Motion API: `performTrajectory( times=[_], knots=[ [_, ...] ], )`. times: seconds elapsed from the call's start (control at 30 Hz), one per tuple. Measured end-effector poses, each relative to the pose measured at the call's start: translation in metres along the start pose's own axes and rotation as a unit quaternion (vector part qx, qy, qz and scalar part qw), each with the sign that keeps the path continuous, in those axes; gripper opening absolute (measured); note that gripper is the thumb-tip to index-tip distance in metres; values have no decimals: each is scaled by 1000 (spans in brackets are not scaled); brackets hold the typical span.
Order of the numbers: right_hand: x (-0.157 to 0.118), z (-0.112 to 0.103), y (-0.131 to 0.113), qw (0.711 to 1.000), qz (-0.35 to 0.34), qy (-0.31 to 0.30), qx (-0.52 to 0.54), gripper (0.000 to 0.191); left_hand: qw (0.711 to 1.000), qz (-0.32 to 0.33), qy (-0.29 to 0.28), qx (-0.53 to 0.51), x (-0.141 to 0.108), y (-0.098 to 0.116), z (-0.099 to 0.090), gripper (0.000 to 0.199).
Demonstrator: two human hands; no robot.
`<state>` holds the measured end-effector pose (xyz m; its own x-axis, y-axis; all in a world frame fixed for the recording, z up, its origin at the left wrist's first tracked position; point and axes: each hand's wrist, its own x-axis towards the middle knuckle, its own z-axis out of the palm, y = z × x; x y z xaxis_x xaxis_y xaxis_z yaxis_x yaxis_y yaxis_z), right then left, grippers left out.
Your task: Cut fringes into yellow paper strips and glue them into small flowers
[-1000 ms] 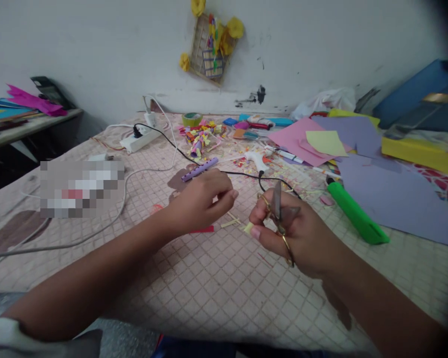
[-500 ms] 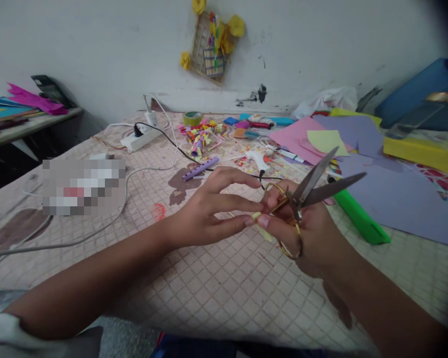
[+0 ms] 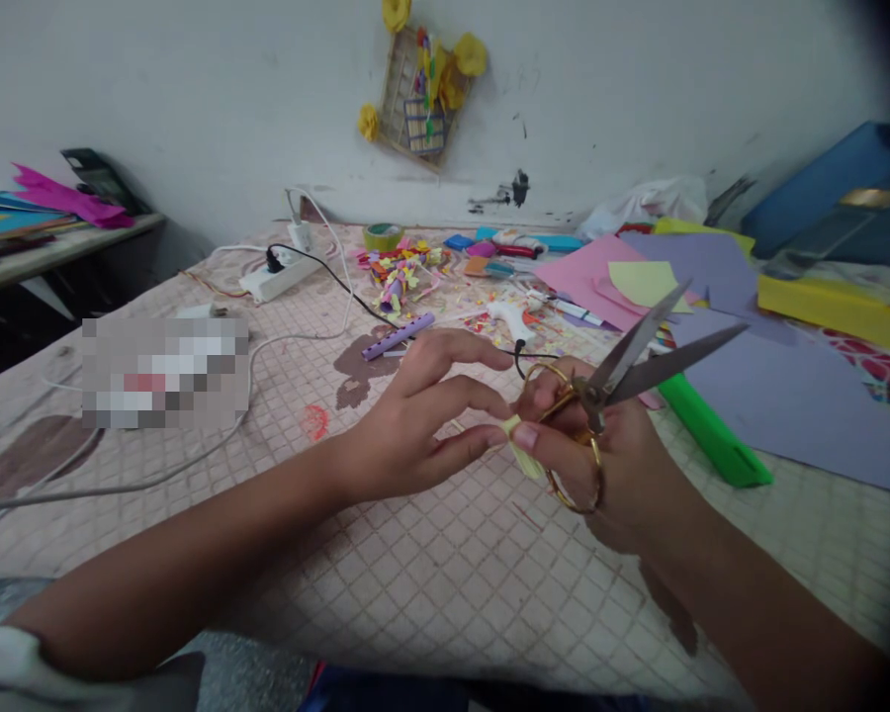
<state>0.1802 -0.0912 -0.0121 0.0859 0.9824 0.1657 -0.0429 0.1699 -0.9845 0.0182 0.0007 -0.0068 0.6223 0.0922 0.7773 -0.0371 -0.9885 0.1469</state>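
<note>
A small piece of pale yellow paper (image 3: 526, 459), with what look like narrow cuts along its lower part, is pinched over the table. My left hand (image 3: 419, 425) holds its upper left edge between thumb and a fingertip, the index finger raised above. My right hand (image 3: 634, 475) presses its thumb on the same paper. Gold-handled scissors (image 3: 594, 396) hang on the fingers of that hand too, their blades parted and pointing up to the right, away from the paper. The palm side of the right hand is partly hidden by the handles.
Beyond my hands lie a purple punched strip (image 3: 399, 336), a white glue gun (image 3: 511, 318) and a heap of paper scraps (image 3: 404, 272). A green cutter-like object (image 3: 716, 430) and purple sheets (image 3: 801, 396) are at right. A white power strip (image 3: 280, 279) and cables occupy the left.
The left fingertips have shifted slightly on the paper, and more of it shows between the hands. The scissors have moved a little to the right.
</note>
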Motion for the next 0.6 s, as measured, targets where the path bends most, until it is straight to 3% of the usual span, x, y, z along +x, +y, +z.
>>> performTrajectory(
  times=[0.13, 0.43, 0.6],
  knots=[
    [1, 1, 2, 1000, 3, -2, 12, 25, 1000, 9, -4, -5, 0, -1, 1, 17],
    [0, 0, 0, 1000, -4, -10, -3, 20, 997, -62, 7, -35, -1, 1, -2, 2],
    [0, -1, 1, 1000, -7, -4, 1, 20, 1000, -12, -9, -2, -1, -1, 1, 19]
  ],
)
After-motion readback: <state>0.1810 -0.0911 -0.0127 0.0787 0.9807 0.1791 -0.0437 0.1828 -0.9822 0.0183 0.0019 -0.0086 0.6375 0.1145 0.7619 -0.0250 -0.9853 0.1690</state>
